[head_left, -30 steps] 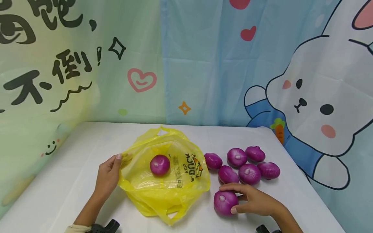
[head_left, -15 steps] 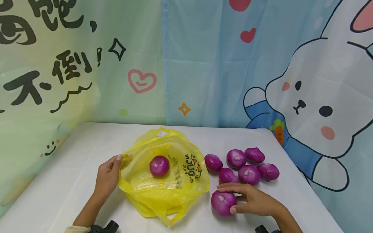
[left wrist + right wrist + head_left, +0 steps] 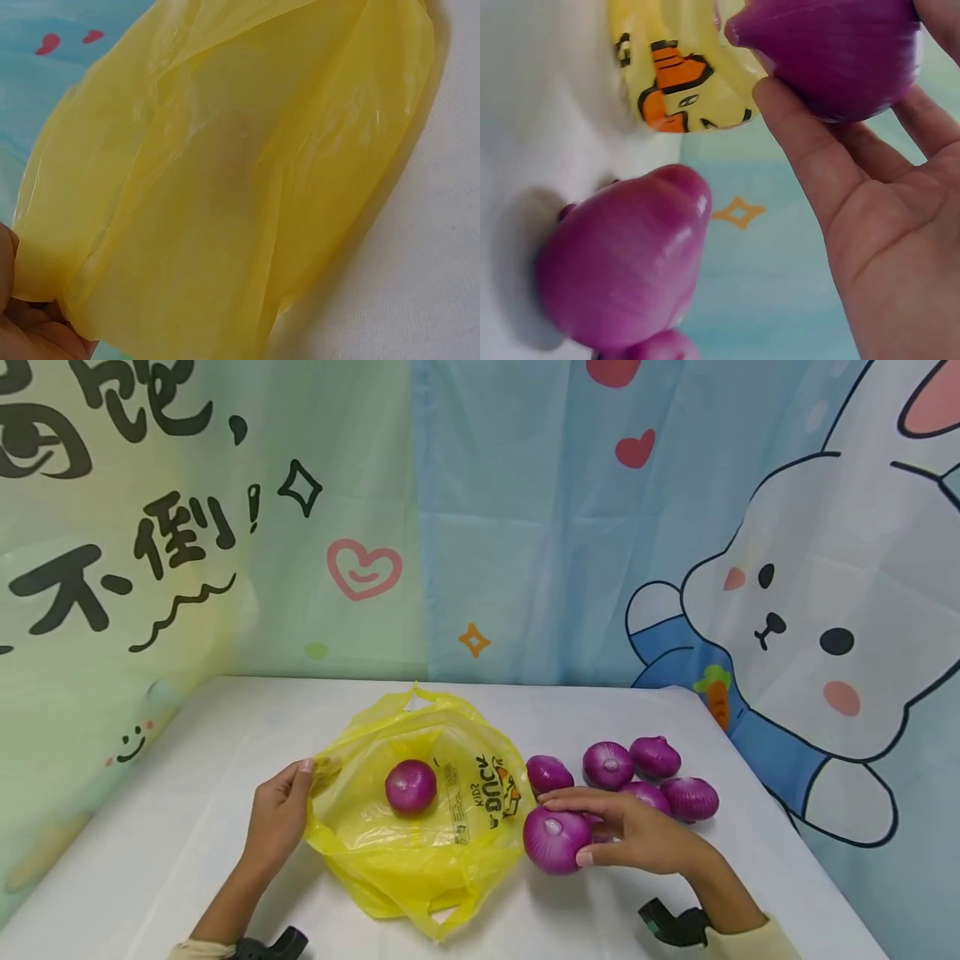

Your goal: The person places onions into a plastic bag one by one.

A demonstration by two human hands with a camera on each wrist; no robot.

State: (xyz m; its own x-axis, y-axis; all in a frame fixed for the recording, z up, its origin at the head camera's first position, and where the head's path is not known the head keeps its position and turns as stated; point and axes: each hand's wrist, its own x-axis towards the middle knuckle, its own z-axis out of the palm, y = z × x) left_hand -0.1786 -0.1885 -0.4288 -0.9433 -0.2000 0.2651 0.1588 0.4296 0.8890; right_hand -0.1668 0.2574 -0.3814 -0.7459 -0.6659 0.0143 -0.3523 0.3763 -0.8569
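My left hand (image 3: pixel 277 810) pinches the left edge of a yellow plastic bag (image 3: pixel 360 860), holding its mouth open; the left wrist view shows the thin yellow film (image 3: pixel 225 225) bunched at the fingers. One purple onion (image 3: pixel 410 787) lies inside the bag. At the bag's right edge, my right hand (image 3: pixel 637 831) grips another purple onion (image 3: pixel 557 841) between thumb and fingers, lifted off the table. In the right wrist view that held onion (image 3: pixel 840 52) has its pointed tip toward the printed bag (image 3: pixel 697 90).
Several purple onions (image 3: pixel 607 766) are grouped on the white table (image 3: pixel 135 860) to the right of the bag, some partly hidden behind my right hand. A printed cloth backdrop (image 3: pixel 495 527) hangs behind the table. Each wrist wears a black camera mount (image 3: pixel 675 922).
My right hand has raised the gripped onion from the table and carried it up and left toward the bag. The left hand and the bag have stayed nearly still.
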